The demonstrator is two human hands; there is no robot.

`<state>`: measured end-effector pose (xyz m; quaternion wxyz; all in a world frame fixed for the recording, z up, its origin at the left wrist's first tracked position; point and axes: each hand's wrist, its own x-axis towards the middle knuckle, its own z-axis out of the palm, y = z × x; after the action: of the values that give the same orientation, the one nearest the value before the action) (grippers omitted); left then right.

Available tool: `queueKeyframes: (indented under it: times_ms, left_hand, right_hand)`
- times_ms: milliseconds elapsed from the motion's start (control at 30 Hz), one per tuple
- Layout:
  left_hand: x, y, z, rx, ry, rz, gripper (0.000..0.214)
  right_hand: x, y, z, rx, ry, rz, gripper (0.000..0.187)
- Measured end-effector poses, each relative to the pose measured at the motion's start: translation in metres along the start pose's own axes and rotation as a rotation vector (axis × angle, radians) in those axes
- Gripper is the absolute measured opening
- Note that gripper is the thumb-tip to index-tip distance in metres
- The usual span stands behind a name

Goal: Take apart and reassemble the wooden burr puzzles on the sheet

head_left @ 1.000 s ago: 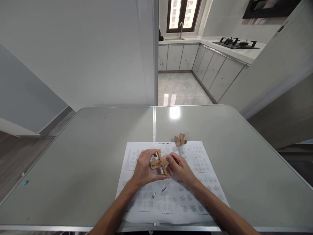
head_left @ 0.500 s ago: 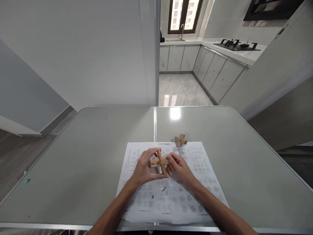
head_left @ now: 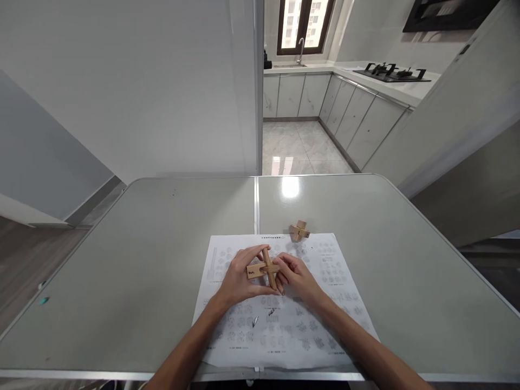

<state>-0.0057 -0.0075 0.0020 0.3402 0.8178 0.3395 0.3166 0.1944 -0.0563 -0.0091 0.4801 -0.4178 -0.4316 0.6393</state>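
While both hands met above the printed sheet (head_left: 325, 325) in the head view, the left hand (head_left: 238, 279) curled its fingers and thumb around the nine o'clock end of a wooden cross (head_left: 264, 267), and the right hand (head_left: 298, 276) pinched the three o'clock end with narrow fingertips. The cross hung just over the paper, toward the six o'clock edge of the table (head_left: 142, 260). A likely slip was the upright stick sliding out of its slot if either pinch loosened or the bar tilted, since nothing but the fingers seemed to lock the two pieces. The cross looked like pale, smooth wood: one flat bar lying nine to three with a dark mark near its left end, and one slimmer stick crossing it from twelve to six. A smaller wooden knot (head_left: 299, 231) lay at one o'clock from it, apart, at the sheet's far edge.
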Motion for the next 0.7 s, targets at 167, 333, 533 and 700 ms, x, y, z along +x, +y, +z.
queueKeyframes:
  times_ms: [167, 333, 533, 700]
  left_hand:
    - [-0.0005, -0.0008, 0.001, -0.037, 0.009, 0.003, 0.099]
    - [-0.0005, -0.0003, 0.0023, -0.163, 0.012, -0.124, 0.113]
    - [0.0028, 0.0021, -0.0007, -0.27, -0.03, -0.143, 0.091]
    - [0.009, 0.0075, 0.0089, -0.488, -0.016, -0.263, 0.082]
  right_hand:
    - [-0.0008, 0.0045, 0.0025, -0.008, 0.026, -0.015, 0.048]
    - [0.0004, 0.0045, -0.0008, 0.034, 0.039, -0.016, 0.049]
    - [-0.0001, 0.0001, -0.0006, 0.089, 0.035, -0.049, 0.046]
    - [-0.0019, -0.0023, 0.0003, 0.059, 0.011, -0.043, 0.046]
